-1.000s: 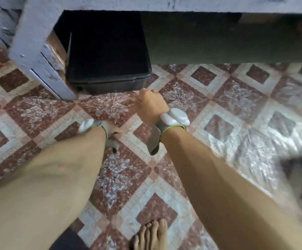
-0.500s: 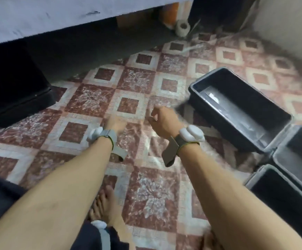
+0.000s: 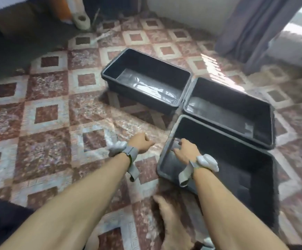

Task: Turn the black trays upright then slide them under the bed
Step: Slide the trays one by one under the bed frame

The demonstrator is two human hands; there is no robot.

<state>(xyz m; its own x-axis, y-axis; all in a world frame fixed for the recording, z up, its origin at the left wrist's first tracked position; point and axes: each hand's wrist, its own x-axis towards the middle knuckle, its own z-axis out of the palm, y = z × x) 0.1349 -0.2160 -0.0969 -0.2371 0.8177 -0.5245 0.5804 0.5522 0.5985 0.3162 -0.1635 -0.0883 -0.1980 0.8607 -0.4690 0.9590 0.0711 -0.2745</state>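
On the patterned red-and-cream tiled floor point(image 3: 45, 112), three black rectangular plastic trays, all upright with open tops. Far tray point(image 3: 146, 82) left of centre, with a glossy reflection on its bottom. Right tray point(image 3: 231, 112) just beside it, the corners touching or very nearly so. Near tray point(image 3: 218, 159) lower right, its far rim close against the right tray's near wall.

Right hand point(image 3: 184, 150) over the near tray's left corner, fingers spread and reaching down past the rim; seemingly pressing on the inner wall rather than gripping, though blur prevents certainty. Left hand point(image 3: 141, 143) just left of that tray, apart from it, loosely curled above the floor, holding nothing. Grey straps with white modules on both wrists.

Bare foot point(image 3: 171, 219) on the tiles near the tray's near-left corner, between the two forearms.

Dark gap beneath the bed point(image 3: 20, 44) at far left, well apart from the trays. Orange-and-white object and pale roll point(image 3: 81, 20) at the far edge. Grey curtain point(image 3: 251, 27) at far right, sunlight on the floor below.
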